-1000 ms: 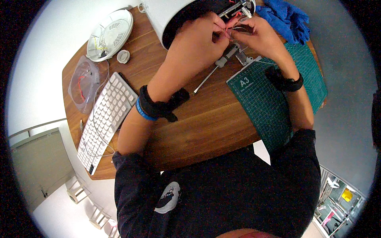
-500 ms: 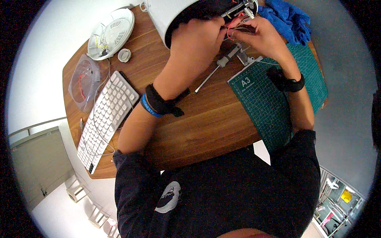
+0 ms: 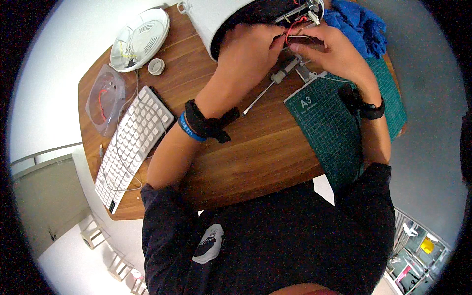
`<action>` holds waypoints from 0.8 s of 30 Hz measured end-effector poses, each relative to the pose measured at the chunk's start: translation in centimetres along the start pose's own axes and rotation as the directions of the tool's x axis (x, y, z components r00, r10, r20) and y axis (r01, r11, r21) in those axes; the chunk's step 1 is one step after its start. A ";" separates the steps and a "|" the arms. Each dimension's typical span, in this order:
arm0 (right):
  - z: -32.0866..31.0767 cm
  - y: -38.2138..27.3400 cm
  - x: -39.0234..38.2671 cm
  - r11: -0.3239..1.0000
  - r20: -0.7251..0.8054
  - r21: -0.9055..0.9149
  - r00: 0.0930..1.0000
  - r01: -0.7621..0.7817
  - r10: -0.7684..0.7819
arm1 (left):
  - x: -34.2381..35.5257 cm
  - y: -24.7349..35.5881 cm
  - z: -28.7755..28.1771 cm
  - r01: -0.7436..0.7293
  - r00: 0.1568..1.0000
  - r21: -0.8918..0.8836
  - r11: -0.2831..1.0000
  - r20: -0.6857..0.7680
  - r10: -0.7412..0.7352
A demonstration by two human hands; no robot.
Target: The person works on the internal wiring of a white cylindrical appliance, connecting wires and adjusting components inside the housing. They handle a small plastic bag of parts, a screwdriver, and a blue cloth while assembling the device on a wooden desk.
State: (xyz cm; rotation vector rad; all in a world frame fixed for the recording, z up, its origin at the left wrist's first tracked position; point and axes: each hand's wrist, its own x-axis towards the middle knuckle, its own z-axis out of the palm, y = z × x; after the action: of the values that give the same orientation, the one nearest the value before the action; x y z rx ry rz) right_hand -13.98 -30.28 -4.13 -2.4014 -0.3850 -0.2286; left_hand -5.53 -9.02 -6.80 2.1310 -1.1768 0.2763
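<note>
At the far side of the table a white cylindrical housing lies on its side, its dark open end toward me. Red wires come out of its inner metal parts. My left hand is closed in front of the opening, fingertips pinching the thin wires. From the right, my right hand pinches at the same wires, thumb and fingers almost meeting the left fingertips. Exactly which strand each hand grips is too small to tell. Below the hands lie a screwdriver and a small metal bracket.
A green cutting mat lies under my right forearm, with a blue cloth behind it. On the left are a white keyboard with a cable, a clear plastic cover, a round white lid and a small white cap.
The view has shifted slightly. Both hands stay at the wires, with small finger movements; the right fingers look a little more stretched out toward the left ones.
</note>
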 end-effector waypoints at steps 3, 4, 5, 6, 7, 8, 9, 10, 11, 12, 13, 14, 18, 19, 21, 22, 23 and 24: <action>0.6 0.3 0.1 0.999 -0.046 -0.025 0.998 0.042 -0.043 | 0.1 0.1 0.1 -0.013 1.000 -0.006 1.000 -0.012 0.013; 0.8 0.4 0.2 0.996 -0.075 -0.054 0.994 0.071 -0.075 | 0.2 0.1 0.0 -0.017 1.000 -0.004 1.000 -0.009 0.016; 0.9 0.2 0.2 0.998 -0.079 -0.066 0.997 0.013 -0.018 | 0.2 0.1 0.2 -0.022 1.000 -0.028 0.999 -0.019 0.021; 1.0 -0.3 0.2 0.996 -0.084 -0.078 0.996 -0.042 0.036 | 0.1 0.0 0.3 -0.027 0.999 -0.049 0.998 -0.030 0.026; 1.1 -0.5 0.2 0.991 -0.089 -0.089 0.992 -0.097 0.089 | 0.1 0.0 0.4 -0.033 0.999 -0.070 0.997 -0.041 0.030; 1.3 -0.1 0.2 0.994 -0.113 -0.080 0.992 -0.073 0.064 | 0.1 0.1 0.3 -0.028 0.999 -0.072 0.997 -0.038 0.025; 1.5 0.6 0.3 0.996 -0.136 -0.071 0.990 -0.050 0.040 | 0.1 0.3 0.0 -0.023 0.999 -0.075 0.997 -0.033 0.020; 1.7 1.0 0.3 0.998 -0.159 -0.062 0.987 -0.027 0.017 | 0.1 0.4 -0.1 -0.018 0.999 -0.078 0.997 -0.028 0.015; 1.7 1.1 0.1 0.997 -0.141 -0.032 0.988 -0.071 0.066 | 0.2 0.3 -0.1 -0.014 1.000 -0.068 0.998 -0.008 0.013; 1.8 1.1 0.1 0.993 -0.117 -0.003 0.987 -0.115 0.114 | 0.2 0.1 -0.1 -0.007 1.000 -0.060 0.998 0.012 0.008; 1.8 1.0 0.0 0.987 -0.092 0.025 0.983 -0.160 0.161 | 0.2 -0.1 -0.1 0.000 1.000 -0.051 0.999 0.031 0.002; 1.9 1.1 0.0 0.982 -0.101 0.095 0.980 -0.165 0.174 | 0.2 -0.1 -0.1 -0.002 1.000 -0.042 0.999 0.030 0.003; 2.4 1.8 -0.4 0.954 -0.132 0.229 0.964 -0.195 0.229 | 0.3 -0.1 -0.1 -0.006 1.000 -0.053 0.999 0.021 0.007; 2.4 1.9 -0.4 0.951 -0.137 0.229 0.960 -0.207 0.243 | 0.3 -0.1 0.0 -0.002 1.000 -0.066 0.998 0.018 0.004; 2.3 1.8 -0.4 0.953 -0.134 0.235 0.964 -0.193 0.229 | 0.5 -0.3 0.3 0.007 1.000 -0.076 0.997 0.026 -0.005; 2.3 1.8 -0.3 0.953 -0.131 0.238 0.966 -0.186 0.222 | 0.5 -0.4 0.4 0.012 1.000 -0.082 0.997 0.029 -0.010; 2.5 1.9 -0.4 0.960 -0.176 0.227 0.963 -0.163 0.205 | 0.5 -0.3 0.3 0.005 1.000 -0.076 0.997 0.022 -0.003; 2.8 2.1 -0.5 0.967 -0.219 0.214 0.957 -0.141 0.188 | 0.4 -0.2 0.1 -0.002 1.000 -0.072 0.997 0.014 0.003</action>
State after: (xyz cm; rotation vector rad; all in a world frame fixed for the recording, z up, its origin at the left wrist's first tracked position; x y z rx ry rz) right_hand -13.56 -30.03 -7.65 -2.1666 -0.0898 -0.3798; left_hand -5.17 -9.33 -6.78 2.0721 -1.1800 0.2172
